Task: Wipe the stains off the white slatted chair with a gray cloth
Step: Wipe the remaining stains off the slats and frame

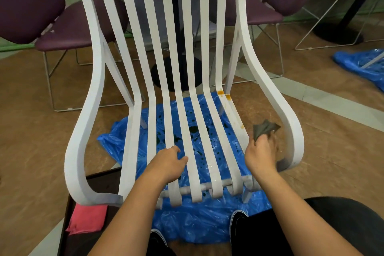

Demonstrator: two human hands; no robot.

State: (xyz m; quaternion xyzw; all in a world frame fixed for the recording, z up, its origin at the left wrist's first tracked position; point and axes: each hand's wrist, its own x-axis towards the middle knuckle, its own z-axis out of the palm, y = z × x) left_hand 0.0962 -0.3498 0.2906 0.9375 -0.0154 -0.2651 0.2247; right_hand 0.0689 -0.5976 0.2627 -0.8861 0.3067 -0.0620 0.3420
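The white slatted chair (188, 81) stands in front of me, its seat slats running toward my knees. Orange stains (223, 94) mark the rightmost seat slat near the bend into the backrest, with a smaller orange spot (242, 126) further forward on its right edge. My right hand (260, 155) is closed on the gray cloth (265, 129), whose crumpled end sticks up between the rightmost slat and the right armrest. My left hand (169, 162) rests on the middle seat slats, fingers curled over one slat's edge.
A blue plastic sheet (197, 220) with dark droplets lies on the floor under the chair. A pink cloth (87, 219) sits on a dark surface at lower left. Purple chairs (68, 27) and a table with a black pedestal (176, 72) stand behind. Another blue sheet (361, 64) lies far right.
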